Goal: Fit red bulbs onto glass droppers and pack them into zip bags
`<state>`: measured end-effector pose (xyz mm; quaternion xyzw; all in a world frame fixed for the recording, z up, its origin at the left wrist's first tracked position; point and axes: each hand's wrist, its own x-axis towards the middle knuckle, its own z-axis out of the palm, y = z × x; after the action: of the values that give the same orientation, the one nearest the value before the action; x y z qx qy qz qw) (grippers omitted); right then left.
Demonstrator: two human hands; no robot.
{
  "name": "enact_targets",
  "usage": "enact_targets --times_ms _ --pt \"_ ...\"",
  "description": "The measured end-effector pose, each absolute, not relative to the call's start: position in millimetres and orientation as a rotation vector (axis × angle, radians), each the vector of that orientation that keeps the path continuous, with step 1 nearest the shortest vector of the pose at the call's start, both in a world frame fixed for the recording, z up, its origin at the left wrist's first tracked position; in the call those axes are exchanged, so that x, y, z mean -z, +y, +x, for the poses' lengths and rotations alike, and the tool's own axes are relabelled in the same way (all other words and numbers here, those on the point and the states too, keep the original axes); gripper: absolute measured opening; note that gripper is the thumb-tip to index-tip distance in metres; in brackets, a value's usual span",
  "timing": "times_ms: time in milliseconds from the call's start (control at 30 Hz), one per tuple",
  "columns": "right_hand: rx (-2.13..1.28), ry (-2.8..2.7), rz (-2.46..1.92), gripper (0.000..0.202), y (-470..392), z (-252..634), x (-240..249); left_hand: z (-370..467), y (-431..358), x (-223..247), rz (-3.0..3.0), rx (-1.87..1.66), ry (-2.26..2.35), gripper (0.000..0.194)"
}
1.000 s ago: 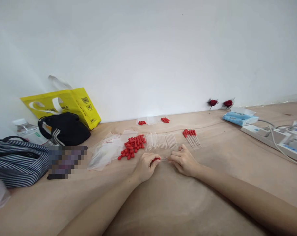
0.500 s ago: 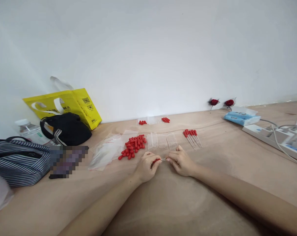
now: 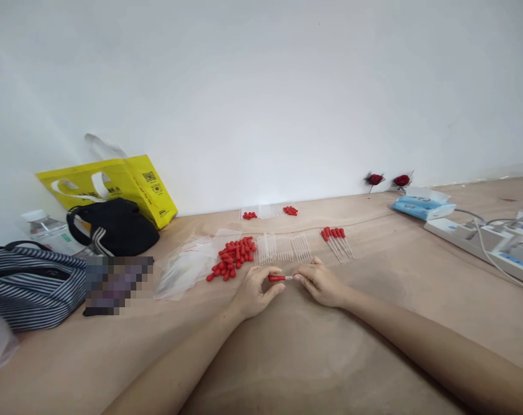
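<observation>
The left hand (image 3: 253, 291) is gaping around the bulb (image 3: 275, 278) at nine o'clock, the right hand (image 3: 322, 283) pinching the tube (image 3: 289, 278) at three, any slackening risking a drop.

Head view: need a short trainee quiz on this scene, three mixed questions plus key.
1. Multiple choice: what do the fingertips of the right hand hold, running out of the red bulb?
A) a power plug
B) a clear tube
C) a tissue

2. True or false: the yellow bag is left of the blue tissue pack in the picture.

3. Fill in: the pile of red bulbs lies between the plastic pouches and a row of ____.

Key: 1 B; 2 true; 3 clear tubes.
</observation>
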<state>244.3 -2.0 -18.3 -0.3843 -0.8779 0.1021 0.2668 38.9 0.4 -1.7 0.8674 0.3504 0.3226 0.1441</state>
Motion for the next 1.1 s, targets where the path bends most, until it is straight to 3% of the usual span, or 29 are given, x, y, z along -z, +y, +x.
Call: enact_targets --times_ms 533,667,867,1100 --pt "-0.347 -2.323 -0.96 0.026 -7 239 15 41 -1 4 2.533 -0.915 1.042 0.014" --pt "-0.214 -2.434 -0.953 0.021 -5 247 5 38 3 2 2.524 -0.934 1.068 0.013" --pt "-0.035 -2.085 -1.588 0.024 22 273 10 33 10 12 2.419 -1.019 1.336 0.061" --pt "0.051 -1.765 -2.115 0.022 54 285 16 36 9 9 2.462 -0.837 1.316 0.053"
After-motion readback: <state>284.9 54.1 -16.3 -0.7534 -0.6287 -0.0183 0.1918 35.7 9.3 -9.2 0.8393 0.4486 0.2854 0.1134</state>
